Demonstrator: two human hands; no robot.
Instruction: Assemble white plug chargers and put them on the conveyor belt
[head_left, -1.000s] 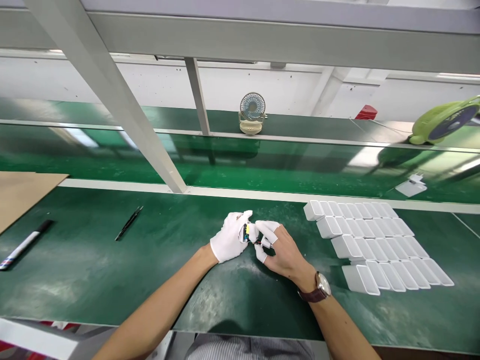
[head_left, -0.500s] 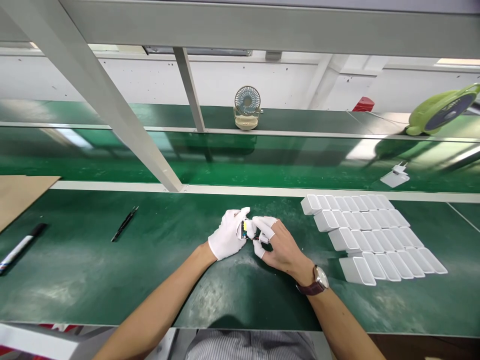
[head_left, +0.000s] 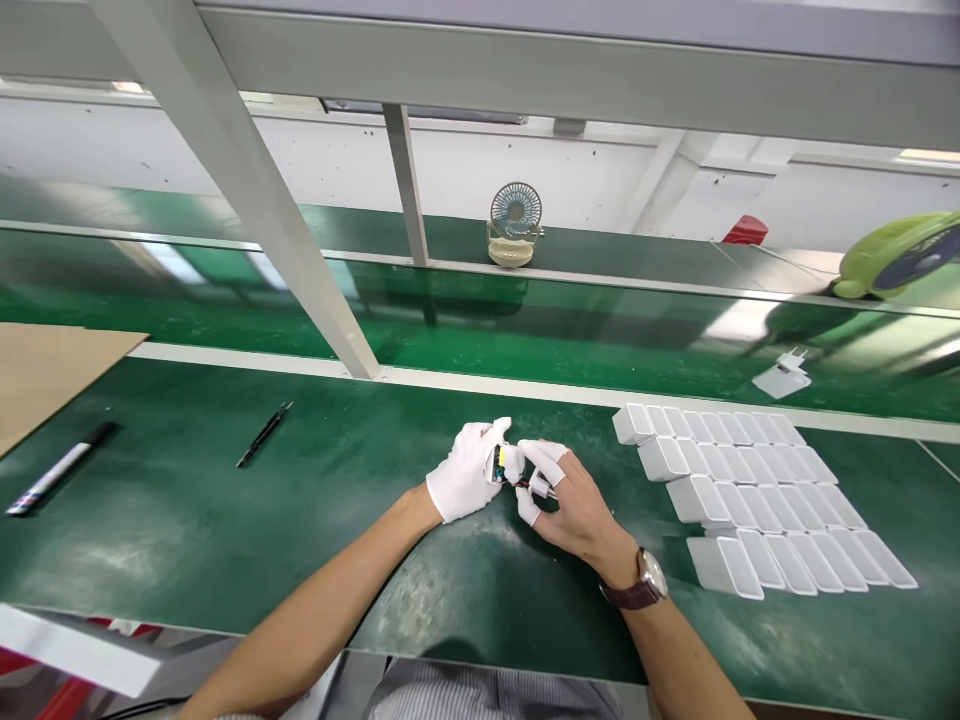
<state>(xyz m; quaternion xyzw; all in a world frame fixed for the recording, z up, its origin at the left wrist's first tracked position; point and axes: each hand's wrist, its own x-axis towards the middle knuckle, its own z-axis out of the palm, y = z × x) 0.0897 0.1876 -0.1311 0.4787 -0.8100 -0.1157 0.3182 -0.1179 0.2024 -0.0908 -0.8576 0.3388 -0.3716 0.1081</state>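
Observation:
My left hand [head_left: 465,478], in a white glove, is closed around a small white plastic housing with an exposed circuit board [head_left: 499,463] that carries a yellow component. My right hand [head_left: 576,508] wears white covers on its fingertips and a wristwatch [head_left: 643,584]. Its thumb and fingers are closed on a small white plastic piece [head_left: 540,486] just right of the board. Thin dark and red wires run between board and piece. The fingers hide part of both, so the joint between them cannot be made out.
Rows of white plastic cases [head_left: 739,480] stand at the right on the green table [head_left: 187,540]. Tweezers [head_left: 264,435], a marker [head_left: 60,470] and cardboard [head_left: 60,370] lie left. Behind the rail are a white plug adapter [head_left: 782,376], a small fan [head_left: 515,222] and a green fan [head_left: 892,255].
The camera has tilted slightly, shifting the whole scene. Both hands keep their grips close together, and the white piece in my right hand shows a little more.

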